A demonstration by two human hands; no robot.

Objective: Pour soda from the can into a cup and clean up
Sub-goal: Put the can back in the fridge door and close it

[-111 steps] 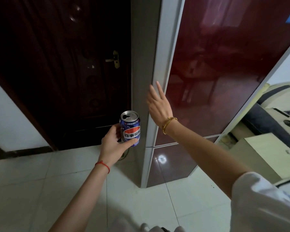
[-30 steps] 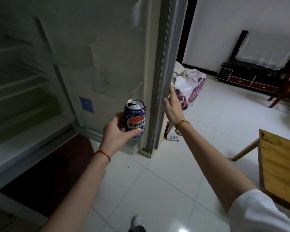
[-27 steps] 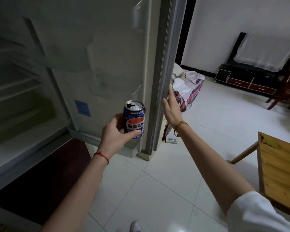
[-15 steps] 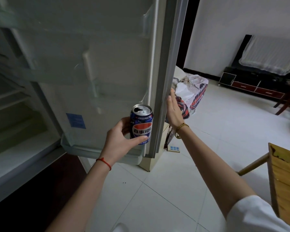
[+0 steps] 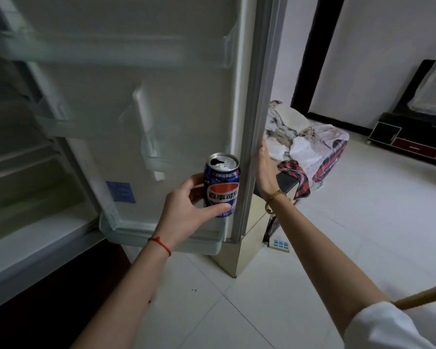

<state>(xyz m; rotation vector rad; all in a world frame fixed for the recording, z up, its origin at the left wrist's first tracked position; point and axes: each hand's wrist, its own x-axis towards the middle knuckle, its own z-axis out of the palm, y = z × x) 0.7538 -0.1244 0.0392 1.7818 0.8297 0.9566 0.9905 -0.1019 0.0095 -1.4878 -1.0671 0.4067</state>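
My left hand (image 5: 186, 210) grips a blue soda can (image 5: 221, 187), upright, with its top opening punched open. The can hangs in front of the inner side of the open fridge door (image 5: 186, 96), just above the door's bottom shelf (image 5: 161, 238). My right hand (image 5: 263, 172) lies with straight fingers against the door's outer edge, to the right of the can. No cup is in view.
The fridge's inner shelves (image 5: 23, 172) stand open at the left. Behind the door lie a heap of cloths (image 5: 310, 147) and a power strip (image 5: 280, 244) on the white tile floor. A dark TV stand (image 5: 413, 142) lines the far wall. A wooden leg (image 5: 423, 295) pokes in at right.
The fridge door went from closed to wide open. Over the last second the can has moved closer to the door's inner side, and my right hand has stayed on the door's edge.
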